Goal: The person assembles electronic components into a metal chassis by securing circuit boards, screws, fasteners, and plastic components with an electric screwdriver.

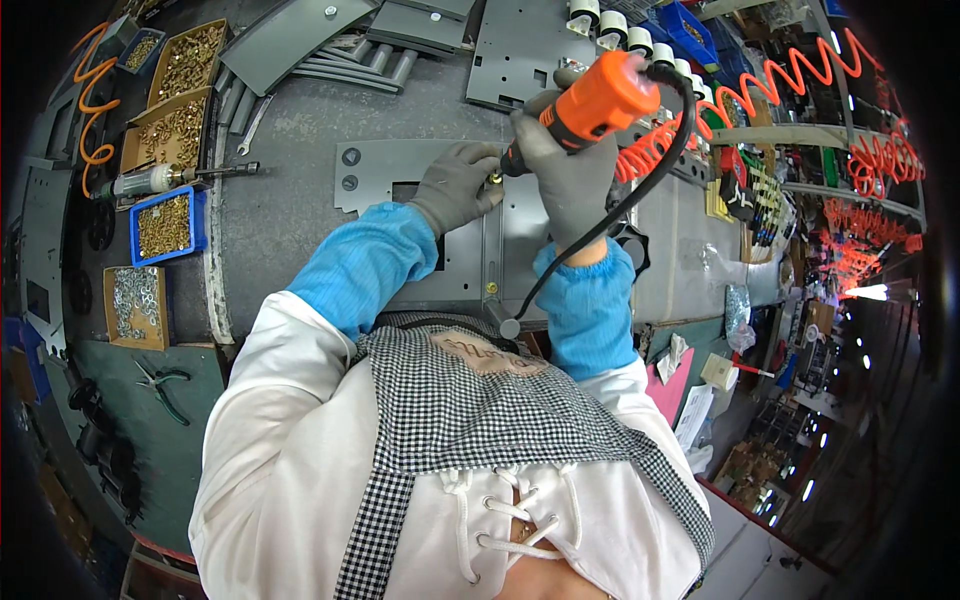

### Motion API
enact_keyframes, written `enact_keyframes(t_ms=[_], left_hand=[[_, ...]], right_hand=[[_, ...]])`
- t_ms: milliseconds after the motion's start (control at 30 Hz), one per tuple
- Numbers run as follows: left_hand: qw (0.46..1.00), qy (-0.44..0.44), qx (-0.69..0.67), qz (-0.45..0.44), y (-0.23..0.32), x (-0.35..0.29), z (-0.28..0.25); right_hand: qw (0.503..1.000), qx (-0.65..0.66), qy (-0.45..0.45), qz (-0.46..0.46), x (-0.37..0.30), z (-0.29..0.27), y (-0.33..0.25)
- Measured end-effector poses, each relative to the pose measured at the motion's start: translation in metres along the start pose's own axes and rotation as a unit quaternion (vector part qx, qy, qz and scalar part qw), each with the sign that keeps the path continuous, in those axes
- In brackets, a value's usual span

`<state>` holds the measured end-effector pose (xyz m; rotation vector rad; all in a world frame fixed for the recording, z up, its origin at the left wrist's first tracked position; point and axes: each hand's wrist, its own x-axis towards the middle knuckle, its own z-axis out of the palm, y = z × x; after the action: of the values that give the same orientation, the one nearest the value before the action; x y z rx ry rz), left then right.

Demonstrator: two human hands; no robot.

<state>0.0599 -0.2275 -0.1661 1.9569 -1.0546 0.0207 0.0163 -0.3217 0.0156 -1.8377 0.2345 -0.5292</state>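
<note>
Head view: fastening work at a grey panel (375,170), which lies flat on the bench (268,235). The right hand (572,185) is wrapped round an orange driver (598,105), whose dark nose points down and left, close beside a brass fastener (495,180). The left hand (458,190) has its fingers partly curled at that fastener; whether they pinch it or only steady it cannot be told, nor whether the nose is seated. The driver looks slanted, though its true tilt is uncertain from above; holding it square to the panel should keep the bit from slipping and the thread from starting crooked. The left fingers make a good guide at first, but are best drawn back once the thread bites. The cord (688,115) loops down past the right sleeve (590,305) and is best kept off the work. A second fastener (491,288) lies nearer the person. Steady pressure, eased at firm resistance, would suit
</note>
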Motion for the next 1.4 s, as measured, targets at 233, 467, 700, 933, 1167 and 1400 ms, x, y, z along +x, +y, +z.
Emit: enact_keyframes(t_ms=[233,467,700,933,1167,1400], left_hand=[[0.999,0.041,-0.009,-0.003,-0.005,0.0,0.013],[0.998,0.062,-0.011,0.001,-0.005,0.001,0.015],[0.997,0.07,-0.005,0.009,-0.003,0.0,0.011],[0.999,0.044,-0.021,0.011,-0.008,-0.001,0.009],[0.998,-0.041,-0.035,-0.011,-0.011,0.006,-0.004],[0.999,-0.026,-0.037,-0.018,-0.012,0.005,0.003]], right_hand=[[0.99,-0.053,0.084,-0.097,-0.013,0.005,0.014],[0.994,-0.066,0.062,-0.053,0.0,0.005,0.021],[0.998,0.0,0.037,-0.058,-0.013,0.003,0.018],[0.99,0.131,0.049,0.007,0.01,-0.009,0.011],[0.974,0.221,0.033,-0.023,0.013,-0.013,-0.013],[0.964,0.264,0.017,-0.024,0.021,-0.021,-0.004]])
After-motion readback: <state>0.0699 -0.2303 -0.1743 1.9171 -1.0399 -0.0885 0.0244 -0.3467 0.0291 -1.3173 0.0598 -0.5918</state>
